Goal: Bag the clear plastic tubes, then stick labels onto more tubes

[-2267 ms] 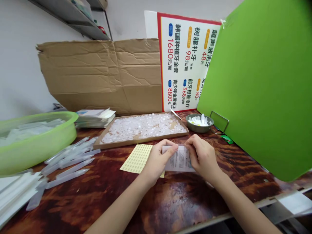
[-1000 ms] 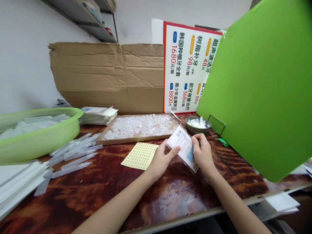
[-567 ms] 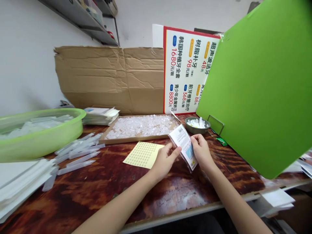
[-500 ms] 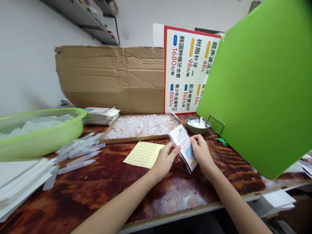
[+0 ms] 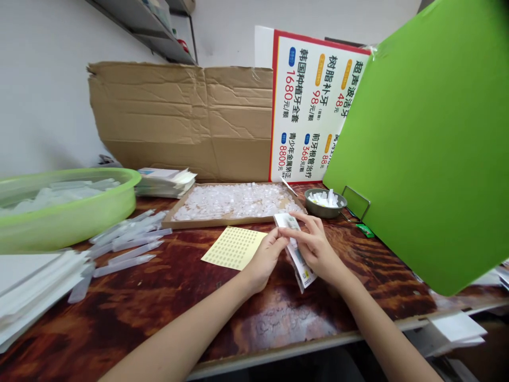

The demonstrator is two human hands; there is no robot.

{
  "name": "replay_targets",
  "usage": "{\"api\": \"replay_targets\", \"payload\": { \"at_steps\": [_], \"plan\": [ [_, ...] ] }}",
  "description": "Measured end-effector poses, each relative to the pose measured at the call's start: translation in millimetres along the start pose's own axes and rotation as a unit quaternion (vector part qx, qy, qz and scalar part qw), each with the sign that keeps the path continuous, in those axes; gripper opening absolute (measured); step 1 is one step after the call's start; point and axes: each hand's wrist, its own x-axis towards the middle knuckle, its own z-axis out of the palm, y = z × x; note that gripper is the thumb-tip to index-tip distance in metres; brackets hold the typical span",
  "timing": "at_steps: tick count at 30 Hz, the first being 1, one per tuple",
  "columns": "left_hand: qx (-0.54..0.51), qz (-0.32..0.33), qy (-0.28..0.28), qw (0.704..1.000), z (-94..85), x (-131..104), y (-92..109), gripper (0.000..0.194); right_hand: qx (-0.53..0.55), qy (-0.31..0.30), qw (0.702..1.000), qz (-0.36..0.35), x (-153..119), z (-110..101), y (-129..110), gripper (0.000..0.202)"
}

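Observation:
A slim white printed packet (image 5: pixel 299 265) is held tilted above the brown table, near its front edge. My left hand (image 5: pixel 265 259) pinches its left side between thumb and fingers. Across the packet's upper part lies my right hand (image 5: pixel 316 246), its fingers reaching toward my left thumb and partly covering the print. Whether the right fingers grip the packet too is hard to make out. Just left of my hands a yellow sheet of small oval stickers (image 5: pixel 234 248) lies flat on the table. Behind them sits a shallow cardboard tray (image 5: pixel 207 223) of small clear pieces.
At the left are a green basin (image 5: pixel 99 217) of clear tubes, loose tubes (image 5: pixel 131 257) and a stack of white packets (image 5: pixel 35 297). A grey bowl (image 5: pixel 324 209) of white pieces stands behind my right hand. A green board (image 5: pixel 417 148) leans at the right.
My right hand has moved from the packet's right edge over its face, with fingers now stretched toward my left hand. The packet is turned more edge-on. The view has shifted slightly.

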Motion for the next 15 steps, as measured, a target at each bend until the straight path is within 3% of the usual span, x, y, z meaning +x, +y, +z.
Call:
{"api": "replay_targets", "payload": {
  "at_steps": [5,9,13,15],
  "plan": [
    [0.095,0.035,-0.016,0.995,-7.3,-2,2,0.015,-0.071,-0.006,0.996,-0.047,-2,2,-2,0.049],
    [0.229,0.084,-0.031,0.969,-12.9,3,8,0.010,-0.125,-0.016,0.991,-0.049,-4,5,0,0.045],
    [0.276,0.061,-0.037,0.958,-13.8,-4,26,0.011,-0.151,0.005,0.987,-0.056,-8,8,0,0.048],
    [0.378,0.123,-0.057,0.916,-16.8,-20,42,0.014,-0.155,0.016,0.985,-0.080,-9,9,-1,0.054]
  ]
}}
